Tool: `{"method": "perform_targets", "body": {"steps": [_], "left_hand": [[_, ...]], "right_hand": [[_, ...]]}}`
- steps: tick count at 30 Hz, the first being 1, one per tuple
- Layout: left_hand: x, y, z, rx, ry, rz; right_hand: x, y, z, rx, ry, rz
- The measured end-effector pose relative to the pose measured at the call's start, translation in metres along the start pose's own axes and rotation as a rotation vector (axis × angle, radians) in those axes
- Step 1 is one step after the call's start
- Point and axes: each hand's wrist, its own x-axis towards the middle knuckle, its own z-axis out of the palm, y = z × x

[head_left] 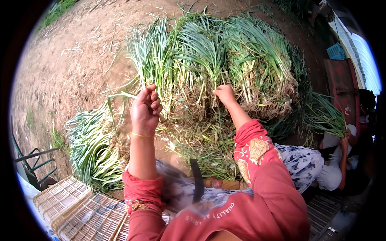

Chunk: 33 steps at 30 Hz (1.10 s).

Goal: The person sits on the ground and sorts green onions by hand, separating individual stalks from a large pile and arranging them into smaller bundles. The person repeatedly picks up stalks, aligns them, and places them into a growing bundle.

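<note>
Two hands are at work on a big heap of green onions [225, 68] piled on bare soil [68, 64], roots toward the person and leaves fanning away. The left hand [145, 109] is curled nearly closed, fingers folded in on themselves, and seems to pinch a thin leaf or stalk that trails off to the left (the stalk is too slight to be sure it is truly gripped). The right hand [225, 94] is pushed into the root end of the heap, fingers buried among the stalks, so I cannot tell how far it is closed or whether it has a bunch in its grasp. A second, smaller pile of green onions [92, 148] lies at the left near the knee, and pale plastic crates [72, 205] sit at the lower left. Another person [341, 156] crouches at the right with their own bundle. Judging from this, a tug from the buried hand could drag neighbouring stalks loose and spill the stacked heap, since the roots are tangled together; thin leaves may also snap if pulled by the tip, and clinging soil could scatter into the sorted pile.
</note>
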Motion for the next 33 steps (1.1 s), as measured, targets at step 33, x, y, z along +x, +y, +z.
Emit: {"method": "perform_targets", "body": {"steps": [33], "left_hand": [[-0.006,-0.053,0.022,0.488,0.150,0.008]], "right_hand": [[-0.258,-0.002,-0.062,0.281,-0.657,-0.080]]}}
